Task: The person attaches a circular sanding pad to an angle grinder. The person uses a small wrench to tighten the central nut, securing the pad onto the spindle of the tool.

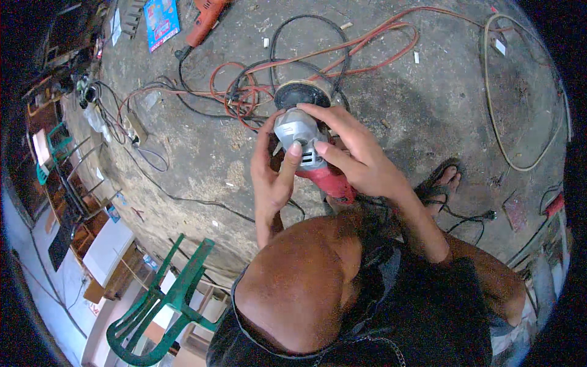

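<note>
An angle grinder [297, 129] with a silver gear head and a red body [330, 183] is held between my two hands over my lap. Its round black disc [301, 95], pale at the far edge, faces away from me. My left hand [270, 174] wraps the left side of the head, thumb laid on top. From the right, my right hand [361, 150] grips the head, with its fingertips near the disc and its thumb by the vents. Some of my left fingers are hidden behind the tool.
Orange and black cords [244, 92] tangle on the concrete floor. An orange power tool [206, 21] and a blue packet [161, 23] lie far off. A green plastic chair [183, 293] stands at the left. A plug [489, 215] lies right of my sandalled foot [449, 177].
</note>
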A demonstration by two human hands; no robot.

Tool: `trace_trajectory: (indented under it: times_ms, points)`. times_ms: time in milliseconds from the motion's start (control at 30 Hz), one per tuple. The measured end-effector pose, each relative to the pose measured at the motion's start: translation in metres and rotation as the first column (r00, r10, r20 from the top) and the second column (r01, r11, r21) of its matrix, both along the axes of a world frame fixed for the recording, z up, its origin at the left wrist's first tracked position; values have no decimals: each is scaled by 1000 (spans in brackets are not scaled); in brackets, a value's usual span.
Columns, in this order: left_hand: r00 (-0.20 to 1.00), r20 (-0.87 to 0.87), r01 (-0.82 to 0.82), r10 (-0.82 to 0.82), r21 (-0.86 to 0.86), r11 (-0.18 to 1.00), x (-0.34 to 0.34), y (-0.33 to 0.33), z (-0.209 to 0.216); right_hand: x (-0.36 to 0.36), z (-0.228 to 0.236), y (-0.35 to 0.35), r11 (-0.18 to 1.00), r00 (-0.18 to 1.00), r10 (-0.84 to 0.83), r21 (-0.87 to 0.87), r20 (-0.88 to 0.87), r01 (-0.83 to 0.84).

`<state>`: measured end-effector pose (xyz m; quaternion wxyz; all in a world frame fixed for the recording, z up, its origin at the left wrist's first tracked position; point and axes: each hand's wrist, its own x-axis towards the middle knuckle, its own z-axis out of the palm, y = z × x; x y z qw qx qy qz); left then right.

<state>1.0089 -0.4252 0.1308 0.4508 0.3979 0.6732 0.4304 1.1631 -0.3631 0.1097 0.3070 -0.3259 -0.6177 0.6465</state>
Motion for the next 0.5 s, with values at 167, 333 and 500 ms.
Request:
trace_trajectory:
  times_ms: [167, 333, 500]
  points:
    - [1000, 8, 29, -29, -19, 999, 1, 1, 5, 0, 2, -1, 1000, 1000, -27, 9, -11, 27]
    - [999, -37, 14, -12, 57, 998, 0, 0, -2, -2, 3, -3, 999, 1000, -17, 38, -7, 17]
    - [991, 66, -119, 117, 26, 993, 6, -5, -3, -8, 12, -11, 997, 997, -63, 43, 33, 61]
